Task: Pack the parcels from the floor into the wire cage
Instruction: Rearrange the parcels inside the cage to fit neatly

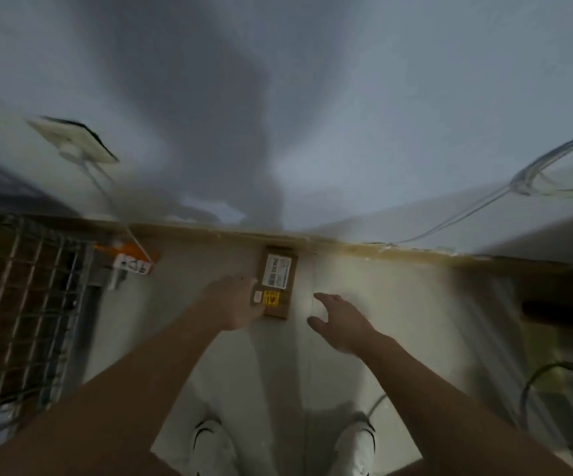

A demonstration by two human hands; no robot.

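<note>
Head camera looks straight down, and it's a blurry one. A brown cardboard parcel lies flat on the pale floor at centre frame, its far end up against the skirting board where the floor meets the wall. White shipping label on its upper part, a yellow sticker lower down.

Left hand is on the parcel's left edge, fingers laid over the lower left corner and touching the cardboard; whether they have closed around it, I cannot tell through the blur. Right hand hangs just beside the parcel on its right, fingers spread and curled, holding nothing, apart from the box.

Wire cage fills the left side of the frame, its mesh running from mid-left down to the lower left. Just right of its top corner sits an orange and white tag, with a white cable leading up to a wall socket in the upper left. Two white shoes stand at the bottom centre. A clear tube loops across the upper right.
</note>
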